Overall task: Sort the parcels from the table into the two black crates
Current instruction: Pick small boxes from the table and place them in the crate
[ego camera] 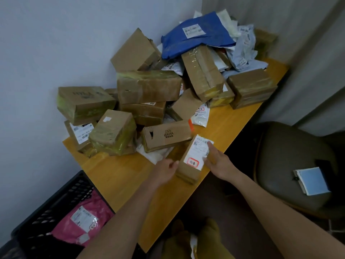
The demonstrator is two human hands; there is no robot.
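Head view looks down on a yellow wooden table (119, 176) piled with brown cardboard parcels and plastic mailers. At the table's near edge, toward 5 o'clock from the pile, a small brown cardboard box with a white shipping label (194, 157) sits between both hands. The left hand (165, 170) grasps the box's left side with curled fingers, thumb against the cardboard. The right hand (217, 161) holds its right side, fingers laid over the label's edge. Just beyond it, at 11 o'clock, lies a flat brown carton printed with dark lettering (166, 135). A blue plastic mailer bag (197, 34) tops the heap at 12 o'clock. Off the table at 7 o'clock stands a black slatted plastic crate (61, 195), and a pink plastic mailer with a white label (84, 219) lies inside it. At 3 o'clock, well apart from the table, a grey-green cushioned chair (291, 152) carries a pale blue notebook (311, 180).
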